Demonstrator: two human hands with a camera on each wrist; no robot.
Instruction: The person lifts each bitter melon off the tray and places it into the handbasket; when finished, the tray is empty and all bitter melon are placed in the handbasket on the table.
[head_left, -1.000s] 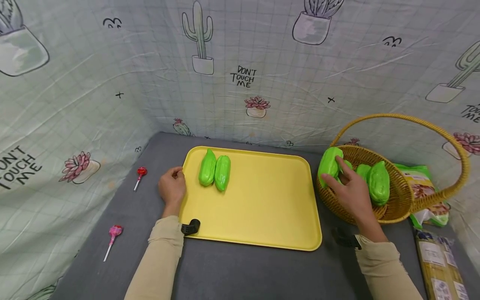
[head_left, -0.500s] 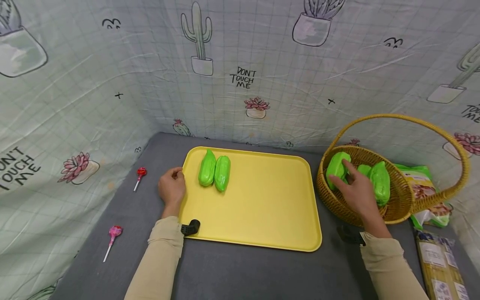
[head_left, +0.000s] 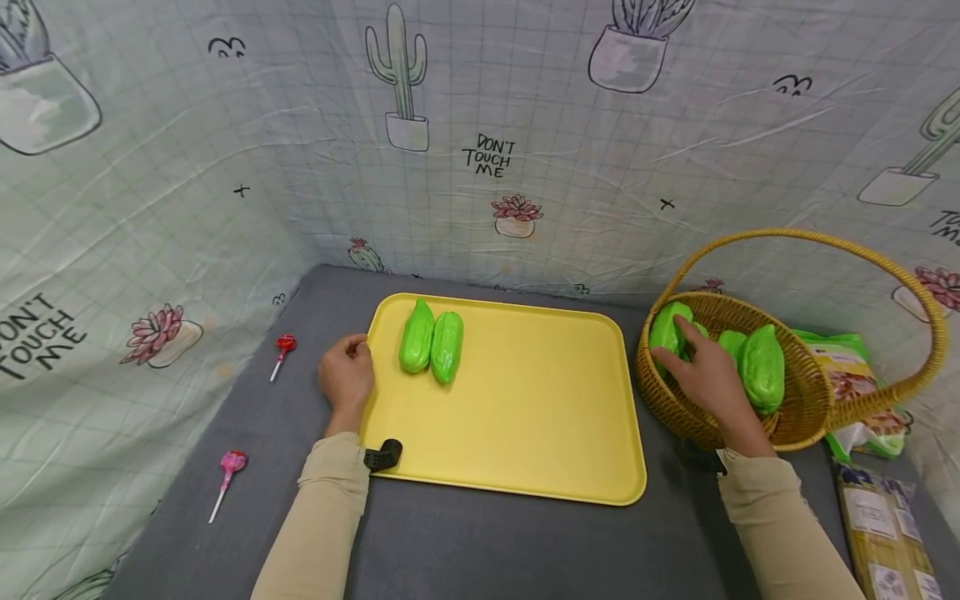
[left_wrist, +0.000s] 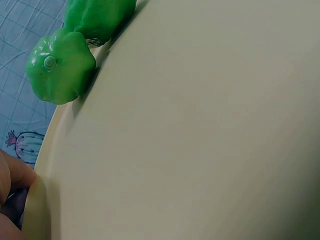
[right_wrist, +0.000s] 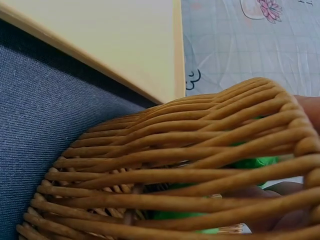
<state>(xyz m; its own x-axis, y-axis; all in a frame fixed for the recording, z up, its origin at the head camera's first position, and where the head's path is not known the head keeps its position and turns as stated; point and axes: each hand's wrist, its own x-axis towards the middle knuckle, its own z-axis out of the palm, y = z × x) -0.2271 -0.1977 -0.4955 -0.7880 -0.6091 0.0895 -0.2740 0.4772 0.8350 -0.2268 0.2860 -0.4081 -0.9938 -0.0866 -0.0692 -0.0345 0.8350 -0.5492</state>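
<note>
In the head view my left hand (head_left: 347, 375) pinches the left rim of a yellow tray (head_left: 540, 400); the left wrist view shows fingertips (left_wrist: 22, 172) at that rim. Two glossy green ribbed gourds (head_left: 416, 337) lie side by side at the tray's upper left. My right hand (head_left: 708, 371) reaches into a wicker basket (head_left: 675, 417), its thumb and fingers around a green gourd (head_left: 666, 333) at the basket's left side. More green gourds (head_left: 761, 371) lie beside that hand. In the right wrist view the basket weave (right_wrist: 200, 150) mostly hides the right fingers and the green gourds.
The basket's tall handle (head_left: 810, 236) arches over its right side. A colourful food packet (head_left: 862, 387) and a pack of dry noodles (head_left: 885, 525) lie at the right. Two lollipops, one red (head_left: 285, 343) and one pink (head_left: 232, 461), lie left of the tray.
The gourd in my right hand has gone from the basket's left rim down inside it, then shifted slightly left with the hand. My left hand and the tray have stayed put.
</note>
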